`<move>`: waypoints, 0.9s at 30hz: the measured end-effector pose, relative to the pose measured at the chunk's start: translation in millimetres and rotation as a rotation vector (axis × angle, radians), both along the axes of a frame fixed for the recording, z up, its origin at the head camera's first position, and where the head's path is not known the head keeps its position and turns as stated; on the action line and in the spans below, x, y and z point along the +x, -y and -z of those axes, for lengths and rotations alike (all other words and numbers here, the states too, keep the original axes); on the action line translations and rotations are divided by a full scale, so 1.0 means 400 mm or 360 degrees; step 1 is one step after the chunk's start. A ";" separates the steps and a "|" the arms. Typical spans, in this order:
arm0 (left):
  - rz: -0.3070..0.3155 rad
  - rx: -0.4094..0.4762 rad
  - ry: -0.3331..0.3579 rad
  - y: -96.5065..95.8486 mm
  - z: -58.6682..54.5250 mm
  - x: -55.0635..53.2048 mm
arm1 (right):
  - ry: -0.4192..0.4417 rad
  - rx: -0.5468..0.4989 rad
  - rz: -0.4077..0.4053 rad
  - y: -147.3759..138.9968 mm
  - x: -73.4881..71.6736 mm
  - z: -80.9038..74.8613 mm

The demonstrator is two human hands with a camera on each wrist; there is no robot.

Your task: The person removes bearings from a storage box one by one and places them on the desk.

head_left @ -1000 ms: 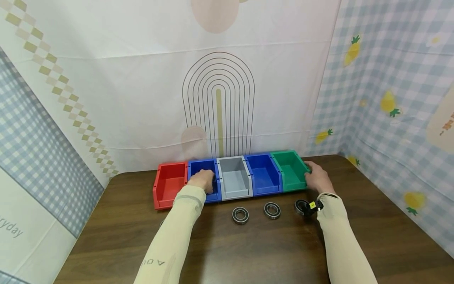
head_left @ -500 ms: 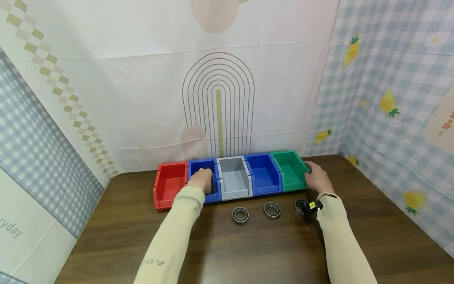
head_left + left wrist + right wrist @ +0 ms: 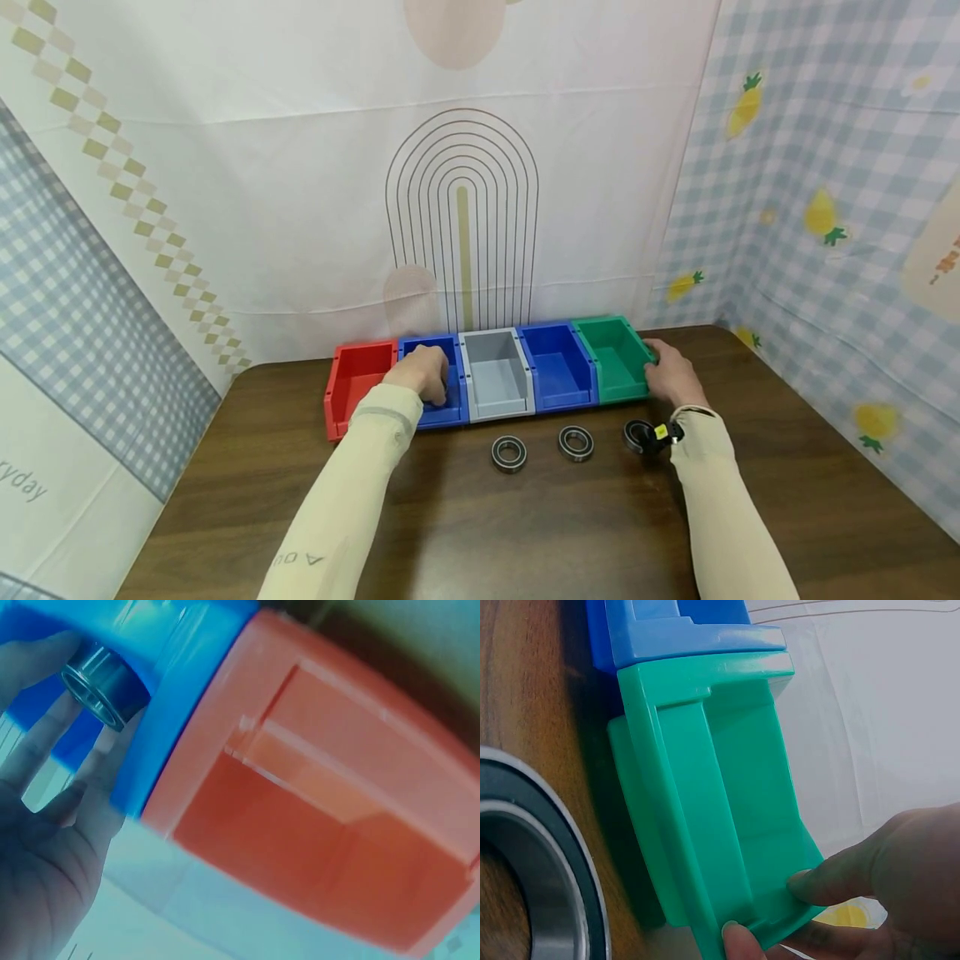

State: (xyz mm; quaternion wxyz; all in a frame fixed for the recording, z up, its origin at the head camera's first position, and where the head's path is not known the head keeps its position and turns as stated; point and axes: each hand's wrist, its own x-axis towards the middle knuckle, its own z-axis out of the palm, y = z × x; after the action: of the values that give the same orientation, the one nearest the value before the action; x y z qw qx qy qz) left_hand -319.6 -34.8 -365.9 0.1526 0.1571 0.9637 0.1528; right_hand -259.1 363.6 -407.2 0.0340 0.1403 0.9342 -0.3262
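My left hand (image 3: 425, 372) reaches into the left blue bin (image 3: 408, 343), next to the red bin (image 3: 362, 392). In the left wrist view, its thumb and fingers pinch a dark ball bearing (image 3: 112, 682) with a metal rim, held inside that bin. From above, the hand mostly hides this bearing. My right hand (image 3: 675, 375) grips the outer right wall of the green bin (image 3: 617, 362). The right wrist view shows the thumb (image 3: 806, 885) over the inside of the wall and the other fingers outside.
A grey bin (image 3: 495, 375) and a second blue bin (image 3: 557, 367) stand between, all in one row. Ball bearings lie in front: one below the grey bin (image 3: 508, 454), another (image 3: 576, 443) to its right, and a third (image 3: 637, 436) near the right wrist camera (image 3: 663, 437).
My left hand has shifted slightly back and up within the left blue bin, and its forearm has swung left. The right hand stays on the green bin.
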 end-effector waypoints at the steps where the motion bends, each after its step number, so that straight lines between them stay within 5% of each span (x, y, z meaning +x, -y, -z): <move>1: 0.0019 -0.0004 -0.0002 0.003 -0.007 0.000 | 0.0000 0.0002 0.0001 -0.001 -0.001 0.000; 14: 0.0261 -0.0066 0.0015 0.051 -0.080 0.053 | -0.0012 0.0017 -0.0010 -0.004 -0.003 0.003; 27: 0.0463 -0.0094 0.0056 0.071 -0.080 0.140 | -0.0012 0.0009 -0.0020 -0.010 0.001 0.001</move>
State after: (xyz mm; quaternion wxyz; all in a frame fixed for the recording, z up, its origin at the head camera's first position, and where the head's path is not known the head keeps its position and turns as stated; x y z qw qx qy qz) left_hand -263.6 -63.0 -333.9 0.1947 0.2879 0.9319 0.1034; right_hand -258.8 367.7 -407.4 0.0321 0.1333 0.9361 -0.3238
